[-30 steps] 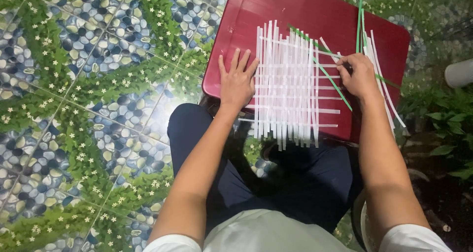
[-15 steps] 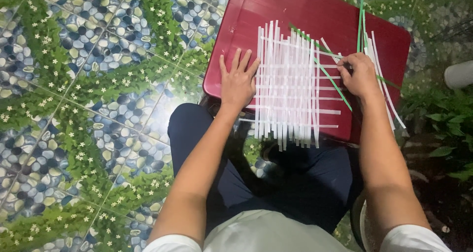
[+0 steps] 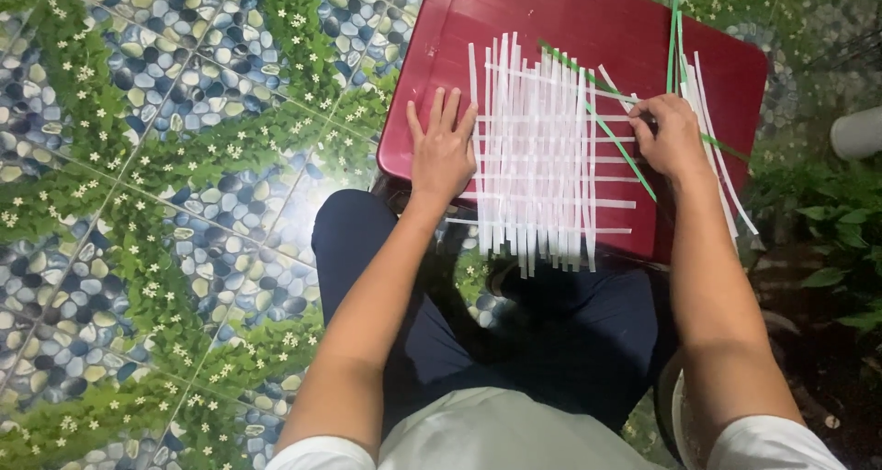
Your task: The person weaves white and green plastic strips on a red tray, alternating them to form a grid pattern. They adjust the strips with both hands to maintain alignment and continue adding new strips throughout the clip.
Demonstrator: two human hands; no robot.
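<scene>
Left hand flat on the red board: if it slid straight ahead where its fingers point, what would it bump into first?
Probably nothing soon. The left hand points up the bare red board, alongside the woven white strips rather than into them; the board's far edge comes first.

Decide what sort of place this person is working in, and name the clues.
Probably a home patio or yard. The floor is tiled with pebble and leaf patterns, live plants grow at the right, and a red stool serves as a worktop for white strips.

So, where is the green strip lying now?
In the head view, the green strip lies slantwise across the white woven strips, right side, under the right hand.
</scene>
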